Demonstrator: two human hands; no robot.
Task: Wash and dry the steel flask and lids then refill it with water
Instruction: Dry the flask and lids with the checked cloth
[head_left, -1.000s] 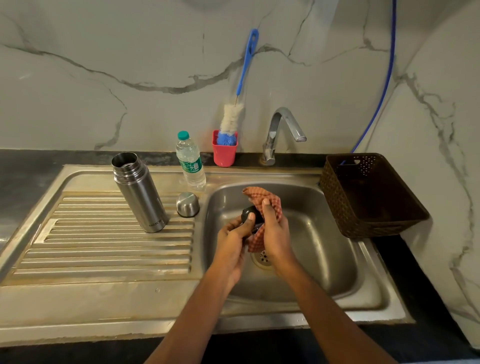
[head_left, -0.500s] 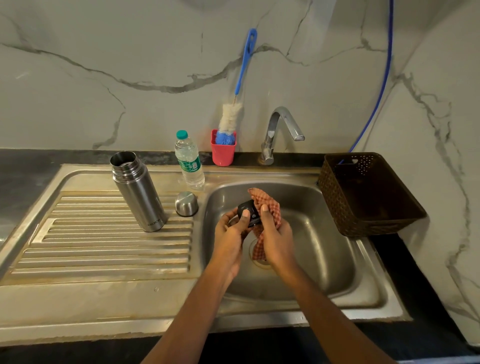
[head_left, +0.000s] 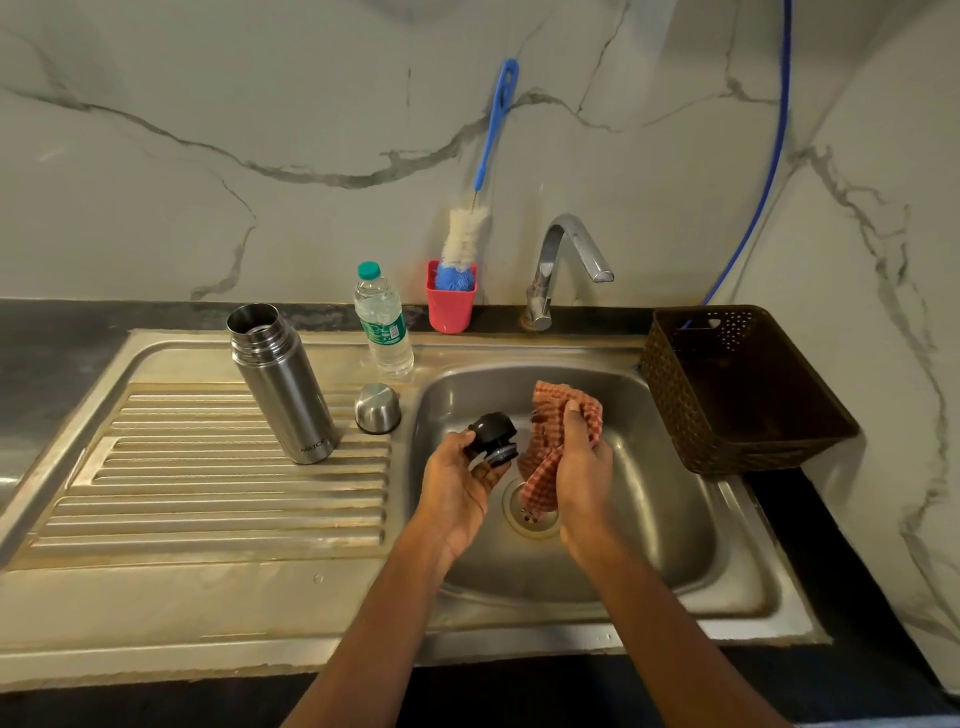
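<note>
The steel flask (head_left: 283, 387) stands open and upright on the ribbed drainboard (head_left: 208, 467). Its steel cap lid (head_left: 377, 408) sits upside down beside the basin edge. My left hand (head_left: 457, 480) holds the black inner stopper lid (head_left: 493, 435) over the sink basin (head_left: 649, 493). My right hand (head_left: 582, 462) grips a red checked cloth (head_left: 550, 441) just right of the stopper, apart from it. A plastic water bottle (head_left: 383, 322) with a green cap stands behind the steel cap.
The tap (head_left: 563, 262) rises behind the basin, with no water seen running. A red cup (head_left: 449, 301) holding a blue-handled bottle brush (head_left: 480, 171) stands left of it. A brown woven basket (head_left: 737, 384) sits at the basin's right. A blue hose (head_left: 769, 171) hangs on the wall.
The cloth was wrapped around the black stopper earlier. Now my hands have drawn apart: the stopper is bare in my left hand and the cloth is off to its right.
</note>
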